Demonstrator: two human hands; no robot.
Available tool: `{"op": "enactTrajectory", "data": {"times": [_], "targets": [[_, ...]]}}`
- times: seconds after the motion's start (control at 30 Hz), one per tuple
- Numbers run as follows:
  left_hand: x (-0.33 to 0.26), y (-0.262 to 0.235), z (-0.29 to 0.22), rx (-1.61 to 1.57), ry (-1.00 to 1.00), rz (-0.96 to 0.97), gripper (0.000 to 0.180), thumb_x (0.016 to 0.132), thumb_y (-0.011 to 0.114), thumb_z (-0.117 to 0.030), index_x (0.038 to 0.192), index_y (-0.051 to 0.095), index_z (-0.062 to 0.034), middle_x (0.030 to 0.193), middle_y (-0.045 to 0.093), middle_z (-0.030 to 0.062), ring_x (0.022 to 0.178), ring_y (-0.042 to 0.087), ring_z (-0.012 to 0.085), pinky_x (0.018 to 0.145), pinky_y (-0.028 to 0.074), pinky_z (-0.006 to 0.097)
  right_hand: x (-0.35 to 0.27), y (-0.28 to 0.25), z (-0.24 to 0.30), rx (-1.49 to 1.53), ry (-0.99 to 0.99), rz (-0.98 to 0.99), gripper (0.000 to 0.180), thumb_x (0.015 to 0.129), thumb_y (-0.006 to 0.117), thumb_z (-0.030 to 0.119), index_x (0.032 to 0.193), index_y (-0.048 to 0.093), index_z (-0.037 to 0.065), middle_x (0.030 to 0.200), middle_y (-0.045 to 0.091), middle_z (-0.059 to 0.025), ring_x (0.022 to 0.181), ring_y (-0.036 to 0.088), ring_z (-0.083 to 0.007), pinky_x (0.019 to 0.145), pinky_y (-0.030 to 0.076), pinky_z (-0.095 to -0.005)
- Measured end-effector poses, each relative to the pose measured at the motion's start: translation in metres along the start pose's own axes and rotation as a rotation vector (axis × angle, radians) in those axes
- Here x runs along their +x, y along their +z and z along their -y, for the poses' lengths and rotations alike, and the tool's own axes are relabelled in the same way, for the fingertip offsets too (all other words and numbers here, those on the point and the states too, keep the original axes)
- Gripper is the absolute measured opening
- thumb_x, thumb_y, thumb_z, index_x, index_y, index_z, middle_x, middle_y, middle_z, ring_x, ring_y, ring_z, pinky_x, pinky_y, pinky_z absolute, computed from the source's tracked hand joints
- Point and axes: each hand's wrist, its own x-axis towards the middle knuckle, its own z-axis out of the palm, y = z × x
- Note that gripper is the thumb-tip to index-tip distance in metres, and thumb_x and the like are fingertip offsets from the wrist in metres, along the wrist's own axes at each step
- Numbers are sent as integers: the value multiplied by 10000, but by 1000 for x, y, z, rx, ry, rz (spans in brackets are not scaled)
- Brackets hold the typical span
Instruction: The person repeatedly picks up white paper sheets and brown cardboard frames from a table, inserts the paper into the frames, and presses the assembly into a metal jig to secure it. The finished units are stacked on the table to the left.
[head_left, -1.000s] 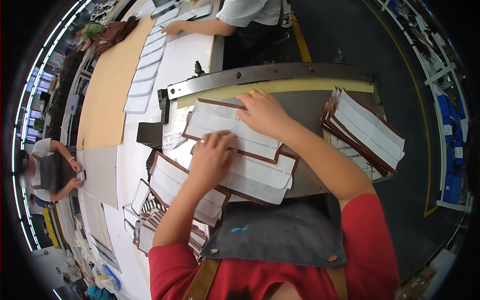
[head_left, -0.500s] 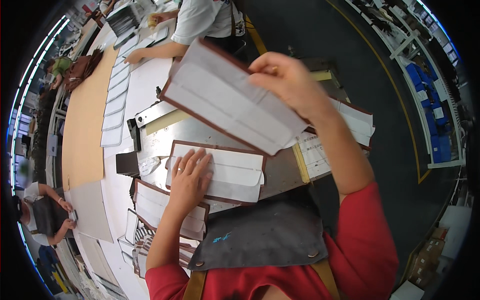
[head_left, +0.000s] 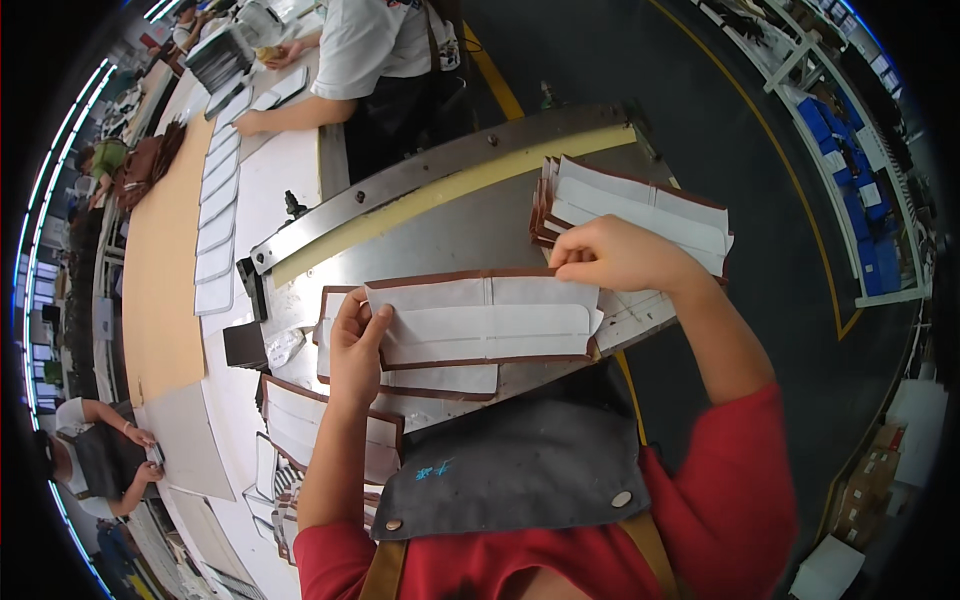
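A brown-edged panel with a white lining [head_left: 470, 335], perhaps a wallet piece, lies level in front of me with its long sides running left to right. My left hand [head_left: 358, 335] pinches its left end between thumb and fingers. At the upper right corner my right hand [head_left: 625, 255] grips the brown edge with its fingertips. Beneath it, a similar panel [head_left: 450, 381] rests on the metal plate [head_left: 345, 255], mostly covered. A stack of like panels [head_left: 640, 205] sits beyond my right hand, and more panels [head_left: 320, 420] lie by my left forearm.
A metal bar [head_left: 430, 170] with a yellow strip crosses the plate's far side. A dark block [head_left: 245, 345] and clear plastic [head_left: 285, 347] sit at its left. Pale pieces [head_left: 215, 250] line the long table, where a co-worker [head_left: 365, 60] reaches over. Shelves with blue bins [head_left: 850, 190] stand right.
The raised panel has come down and levelled out over the lower panel. My left hand has left the lower panel and taken the upper one's left end; my right hand has lowered with it.
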Motion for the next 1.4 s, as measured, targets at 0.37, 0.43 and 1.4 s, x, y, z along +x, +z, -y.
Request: {"op": "enactTrajectory", "data": {"times": [0.37,0.43,1.4], "targets": [[1,15,1,-39,-20,-3,259,929,544,-59,1183,504,-27,928,617,-7,832,520,37,733,391,187,-30,12,-31,306,-80,-311,196,850,510,-3,1022,599,-32,813,576,-19,721,526,-76,657,455,-231],[0,19,-3,0,-34,21,272,924,546,-53,1191,506,-27,872,584,-23,779,495,35,690,375,184,-40,10,-29,291,-39,-301,204,857,501,-25,1037,598,-26,883,574,-24,780,535,-64,672,461,-217],[-23,-58,-19,1536,301,148,415,874,562,-157,1285,503,-168,1405,440,46,1303,397,270,1109,249,485,5,81,19,-272,-517,-172,273,871,577,128,1114,595,4,1137,606,-145,1060,569,-270,909,454,-359]]}}
